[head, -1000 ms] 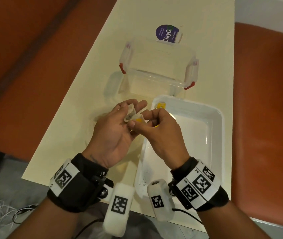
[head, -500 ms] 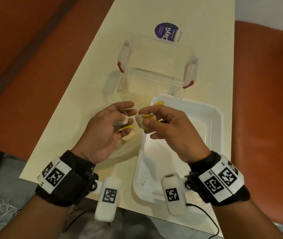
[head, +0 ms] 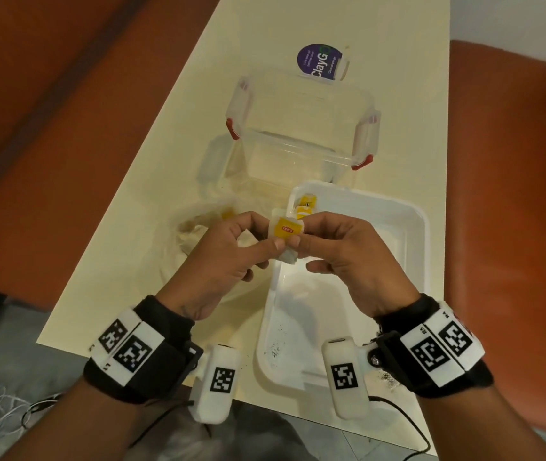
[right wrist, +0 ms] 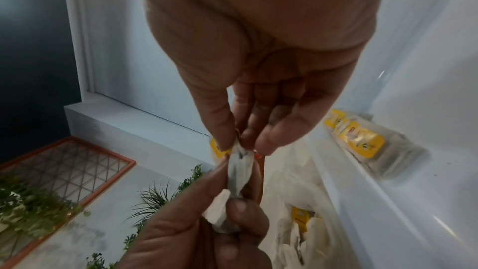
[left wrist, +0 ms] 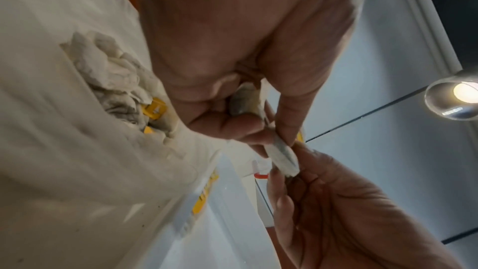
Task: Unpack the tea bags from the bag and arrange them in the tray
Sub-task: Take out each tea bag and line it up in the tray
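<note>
Both hands hold one tea bag [head: 285, 239] with a yellow tag above the left rim of the white tray [head: 411, 247]. My left hand [head: 231, 251] pinches the tea bag [left wrist: 280, 150] between thumb and forefinger, with another bag tucked in its curled fingers. My right hand [head: 338, 251] pinches the same tea bag [right wrist: 239, 169] at its other end. Yellow-tagged tea bags [head: 304, 207] lie in the tray's far left corner, and the tea bags [right wrist: 362, 140] line up along its wall. The clear plastic bag [head: 195, 241] lies left of the tray with more tea bags [left wrist: 152, 109] inside.
An open clear plastic box with red clips [head: 301, 128] stands behind the tray, a purple ClayGo label [head: 319, 63] beyond it. The cream table [head: 152, 194] ends near my wrists. Orange seats [head: 514, 194] flank both sides. Dark crumbs [head: 275, 347] speckle the tray's near end.
The hands drew apart, then met again higher over the tray's left rim. A tea bag with its yellow tag facing up is now held between both hands.
</note>
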The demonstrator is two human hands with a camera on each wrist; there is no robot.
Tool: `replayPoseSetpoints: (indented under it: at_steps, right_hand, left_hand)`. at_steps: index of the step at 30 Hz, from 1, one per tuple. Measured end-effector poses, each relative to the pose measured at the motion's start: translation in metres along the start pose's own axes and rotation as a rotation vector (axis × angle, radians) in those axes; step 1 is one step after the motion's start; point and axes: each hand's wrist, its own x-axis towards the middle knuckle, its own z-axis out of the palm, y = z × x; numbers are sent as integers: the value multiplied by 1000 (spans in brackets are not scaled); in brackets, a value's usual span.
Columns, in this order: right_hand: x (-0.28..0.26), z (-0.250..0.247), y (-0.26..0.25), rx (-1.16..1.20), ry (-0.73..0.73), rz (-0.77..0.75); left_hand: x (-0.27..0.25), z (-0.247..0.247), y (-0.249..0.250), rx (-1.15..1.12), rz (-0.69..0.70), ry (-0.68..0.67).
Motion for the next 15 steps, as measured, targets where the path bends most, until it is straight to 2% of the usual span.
replayPoseSetpoints:
  at_steps: [6,9,11,15]
  right_hand:
    - [3,-6,11,49,63,8]
    - [9,-15,23,5,155,19]
    - [15,-22,37,-59,193,66]
    - [25,-22,62,-159,150,205]
  left_hand:
    - [-3,-1,-5,36,-49,14]
    - [-4,-7,-9,-17,-84,61]
    - [-5,-12,-11,-75,-116,94]
    - [-7,-18,-17,-100,-134,102]
